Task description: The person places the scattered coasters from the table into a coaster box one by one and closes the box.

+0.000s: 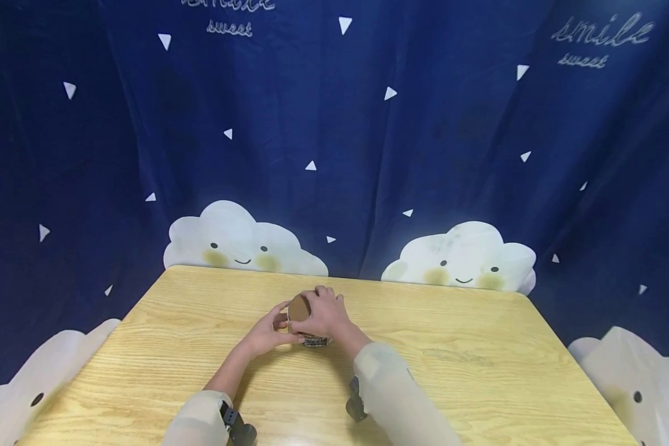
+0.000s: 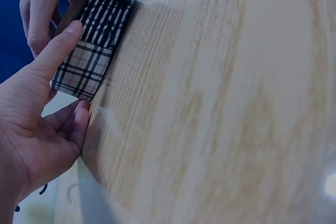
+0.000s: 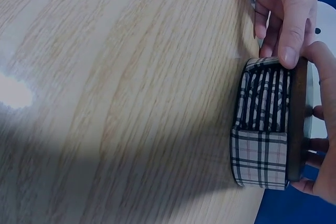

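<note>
A round coaster holder [image 3: 260,158] in black-and-white plaid stands on the wooden table. Through its side opening show several thin plaid-edged coasters [image 3: 265,98] stacked flat. Over its top lies a thick brown disc [image 1: 298,308], dark along its edge in the right wrist view. My right hand [image 1: 324,314] grips this disc, fingers spread over the far edge and thumb at the near edge. At the holder's left side, my left hand [image 1: 267,332] holds it between thumb and fingers, with the thumb tip near the top rim.
The light wooden table [image 1: 451,365] extends around both hands. Behind it hangs a dark blue curtain [image 1: 357,155] with white triangles and smiling clouds. Dark wrist cameras [image 1: 357,402] are worn at the sleeves.
</note>
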Tool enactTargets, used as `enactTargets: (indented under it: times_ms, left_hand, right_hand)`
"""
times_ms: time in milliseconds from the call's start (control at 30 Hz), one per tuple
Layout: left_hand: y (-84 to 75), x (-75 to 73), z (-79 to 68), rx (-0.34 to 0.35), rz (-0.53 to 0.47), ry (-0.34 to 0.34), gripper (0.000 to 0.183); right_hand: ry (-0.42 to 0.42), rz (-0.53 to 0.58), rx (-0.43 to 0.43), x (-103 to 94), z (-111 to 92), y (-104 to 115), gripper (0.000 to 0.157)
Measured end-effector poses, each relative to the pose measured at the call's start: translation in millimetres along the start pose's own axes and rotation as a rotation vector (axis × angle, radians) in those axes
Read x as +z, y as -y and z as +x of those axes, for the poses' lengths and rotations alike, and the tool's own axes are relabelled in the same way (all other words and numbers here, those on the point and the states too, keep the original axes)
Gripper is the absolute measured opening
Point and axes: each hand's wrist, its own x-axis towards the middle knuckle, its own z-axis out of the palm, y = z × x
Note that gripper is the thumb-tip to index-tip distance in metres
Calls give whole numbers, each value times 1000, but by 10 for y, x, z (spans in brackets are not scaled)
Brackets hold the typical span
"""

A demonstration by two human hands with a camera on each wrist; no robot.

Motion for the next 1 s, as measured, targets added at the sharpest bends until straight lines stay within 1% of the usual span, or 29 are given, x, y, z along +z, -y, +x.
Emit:
enactTargets:
  times_ms: [267,433,633,1000]
  left_hand:
    - [11,-1,-1,3,16,-5,93]
    - [10,-7,-12,-4,24,-16,94]
    - [-17,-12,-15,6,27,-6,94]
    - [-25,-6,-34,10,34,-6,93]
  right_hand:
    - [2,-11,25,17,10,10,74]
    - [3,-10,25,39,7,-2,73]
    - [-13,-3,16,52,-6,-25,73]
    - [-59,74,-5,119,-85,-52,77]
